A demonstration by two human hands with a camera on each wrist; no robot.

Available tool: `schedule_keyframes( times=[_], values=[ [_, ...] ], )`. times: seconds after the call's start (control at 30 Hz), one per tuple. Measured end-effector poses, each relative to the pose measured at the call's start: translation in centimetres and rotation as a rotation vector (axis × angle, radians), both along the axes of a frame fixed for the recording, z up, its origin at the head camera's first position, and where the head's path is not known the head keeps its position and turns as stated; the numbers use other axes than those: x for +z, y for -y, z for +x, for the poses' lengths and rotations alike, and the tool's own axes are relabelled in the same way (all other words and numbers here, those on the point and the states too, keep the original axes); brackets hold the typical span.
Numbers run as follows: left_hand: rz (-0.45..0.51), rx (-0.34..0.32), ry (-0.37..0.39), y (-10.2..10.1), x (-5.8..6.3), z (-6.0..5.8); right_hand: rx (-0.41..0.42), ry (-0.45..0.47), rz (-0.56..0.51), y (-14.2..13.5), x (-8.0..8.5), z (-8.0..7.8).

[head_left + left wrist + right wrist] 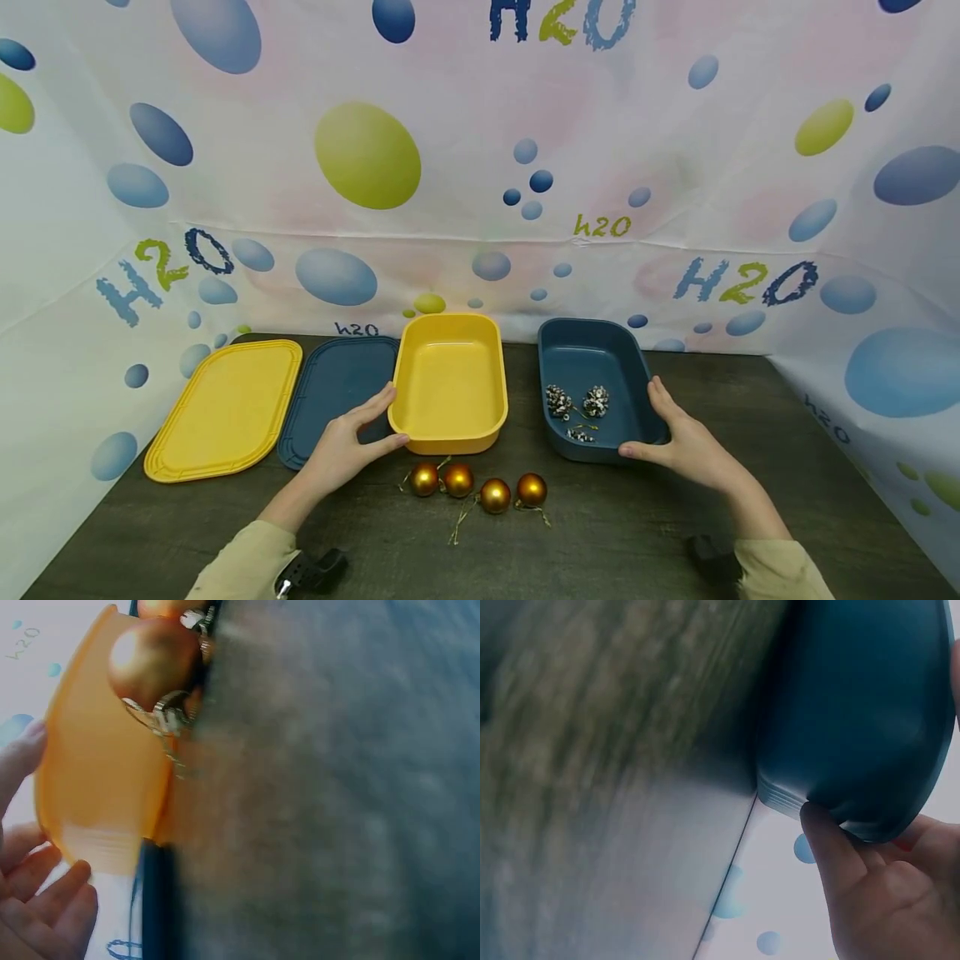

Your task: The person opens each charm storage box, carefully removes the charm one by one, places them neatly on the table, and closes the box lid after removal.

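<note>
A yellow container [448, 379] stands mid-table, and my left hand [347, 444] spans its near left corner. In the head view the fingertips are at its left side and the thumb at its front. To the right is a dark blue container [592, 367] holding several frosted pine cones [596, 402]. My right hand [690, 442] spans its near right corner, thumb along the front and extended fingers at the right side. Several gold bauble ornaments [495, 496] with string loops lie in front of the yellow container; one bauble [154, 664] looms close in the left wrist view.
On the left lie a yellow lid [225, 410] and a dark blue lid [341, 375], the latter partly behind my left hand. A printed sheet [465, 100] hangs behind the dark wooden table [600, 533] and along both sides. Dark straps [311, 573] are at my wrists.
</note>
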State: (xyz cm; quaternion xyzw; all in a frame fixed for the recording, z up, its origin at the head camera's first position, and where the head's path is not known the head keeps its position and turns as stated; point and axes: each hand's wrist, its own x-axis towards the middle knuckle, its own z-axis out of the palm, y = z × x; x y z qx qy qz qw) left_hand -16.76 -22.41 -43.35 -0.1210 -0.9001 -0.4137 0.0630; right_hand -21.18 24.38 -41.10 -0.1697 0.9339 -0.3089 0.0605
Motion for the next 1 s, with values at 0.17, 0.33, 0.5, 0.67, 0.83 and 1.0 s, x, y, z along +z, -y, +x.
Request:
schedule_keyframes(
  times=[0.17,0.33,0.5,0.67,0.83,1.0],
  values=[
    [-0.072,-0.027,0.004,-0.1,1.2,0.0,-0.005,0.013,-0.003,0.0,-0.1,0.0],
    [-0.103,-0.035,-0.028,-1.1,3.5,-0.7,-0.008,0.015,-0.005,-0.1,-0.2,0.0],
    [-0.088,-0.1,-0.075,-3.8,6.0,-2.0,-0.006,0.017,-0.004,-0.1,-0.1,0.0],
    [-0.109,-0.218,-0.113,-7.4,7.8,-3.3,-0.001,0.013,-0.01,-0.1,-0.1,0.0],
    [-0.159,-0.311,-0.11,-11.2,8.6,-4.6,0.001,0.005,-0.014,-0.1,-0.2,-0.1],
    [-0.185,-0.379,-0.046,-14.6,8.4,-5.9,0.002,-0.011,-0.018,-0.1,-0.2,0.0]
  ],
)
